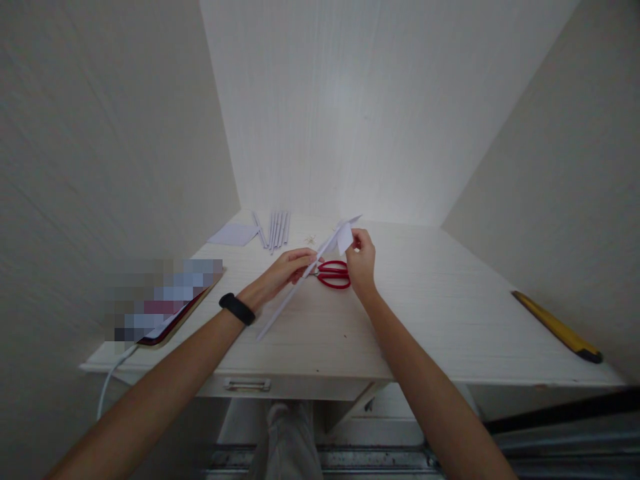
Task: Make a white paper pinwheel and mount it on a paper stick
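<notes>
A long rolled paper stick (290, 300) is held over the bench (450, 313) by both hands. Its long axis runs on a diagonal, from the low near end at the left, close to the bench edge, up and away to the right, where a folded paper piece (344, 235) sits at its far end. The left hand (287, 267) is laid on the stick about midway, fingers closed lightly over it, so this grip is grasping the stick. The right hand (361, 260) is raised at the far end, thumb and fingertips pinched on the folded piece; this grip is clenched on the paper. The folded piece thus lies just above and left of the right hand, which is the nearer hand to it, while the stick's free length trails down toward the left forearm, where a black wristband (237, 309) is worn.

Red scissors (334, 274) lie flat on the bench between the two hands, just beneath the stick and untouched. Further back, a row of paper sticks (277, 230) and a flat paper sheet (234, 234) are seen. A phone (175, 313) with a cable lies at the left edge, and a yellow tool (557, 327) rests well apart at the right.
</notes>
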Tool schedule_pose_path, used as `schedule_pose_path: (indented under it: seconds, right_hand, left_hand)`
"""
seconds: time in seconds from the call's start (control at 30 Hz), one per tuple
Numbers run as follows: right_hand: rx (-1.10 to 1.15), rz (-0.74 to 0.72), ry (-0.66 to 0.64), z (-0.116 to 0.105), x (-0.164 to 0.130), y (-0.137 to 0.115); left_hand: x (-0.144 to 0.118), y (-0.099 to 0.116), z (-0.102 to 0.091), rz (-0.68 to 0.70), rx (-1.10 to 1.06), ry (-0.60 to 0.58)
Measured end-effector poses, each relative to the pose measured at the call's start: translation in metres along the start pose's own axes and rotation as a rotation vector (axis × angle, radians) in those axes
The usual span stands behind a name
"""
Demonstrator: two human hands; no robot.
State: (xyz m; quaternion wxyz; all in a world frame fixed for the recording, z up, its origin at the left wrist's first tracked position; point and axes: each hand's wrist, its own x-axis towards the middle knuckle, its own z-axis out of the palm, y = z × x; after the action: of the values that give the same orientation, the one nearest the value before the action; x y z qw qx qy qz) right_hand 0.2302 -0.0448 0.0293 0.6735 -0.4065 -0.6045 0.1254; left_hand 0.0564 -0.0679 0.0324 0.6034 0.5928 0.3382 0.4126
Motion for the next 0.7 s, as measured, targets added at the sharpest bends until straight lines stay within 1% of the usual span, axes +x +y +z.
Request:
schedule_pose_path:
  seconds: [0.17,0.33,0.43,0.5,0.63,0.7]
  right_hand:
    - [0.016,0.044,0.06,-0.0003,0.0009,0.0036]
    - [0.054,0.152,0.159,-0.0031,0.0038,0.0076]
    - [0.089,0.182,0.199,-0.0046,0.0055,0.0077]
    - [0.116,0.196,0.208,-0.0048,0.0061,0.0068]
    - [0.151,0.215,0.2,-0.0045,0.006,0.0038]
    - [0.169,0.211,0.198,-0.0045,0.0059,0.0026]
  left_hand:
    - [0.0015,-0.0032,-0.0002,-0.015,-0.022,-0.023]
    - [0.0019,-0.007,-0.0015,-0.046,-0.006,-0.114]
    - [0.0007,-0.0075,-0.0022,-0.062,0.002,-0.137]
    - [-0.0003,-0.0072,-0.0021,-0.053,0.012,-0.132]
    - [-0.0013,-0.0067,-0.0016,0.021,0.028,-0.081]
    - [-0.0012,-0.0061,-0.0013,0.028,0.036,-0.068]
